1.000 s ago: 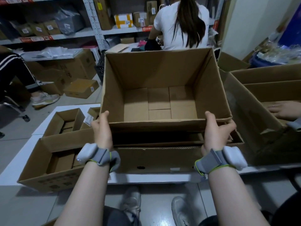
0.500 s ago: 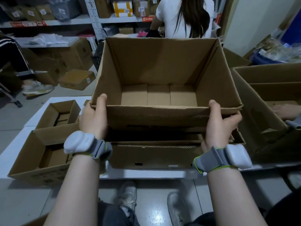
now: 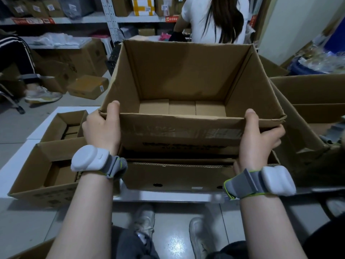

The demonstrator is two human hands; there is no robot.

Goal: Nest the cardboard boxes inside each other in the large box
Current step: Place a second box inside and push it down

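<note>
I hold an open, empty cardboard box (image 3: pixel 183 75) in the air, tilted so its mouth faces me. My left hand (image 3: pixel 102 128) grips its near left corner, thumb over the rim. My right hand (image 3: pixel 258 136) grips the near right corner the same way. Right under the held box lies a wider, low cardboard box (image 3: pixel 179 176) on the white table, its inside mostly hidden by the box I hold.
To the left on the white table (image 3: pixel 16 161) stand a mid-size open box (image 3: pixel 43 176) and a smaller one (image 3: pixel 65 122). A big open box (image 3: pixel 306 113) stands at the right. A person in white stands behind; shelves and boxes fill the back.
The held box has come up and nearer to me, and both hands rose with it. Its near wall now shows more of its printed outside.
</note>
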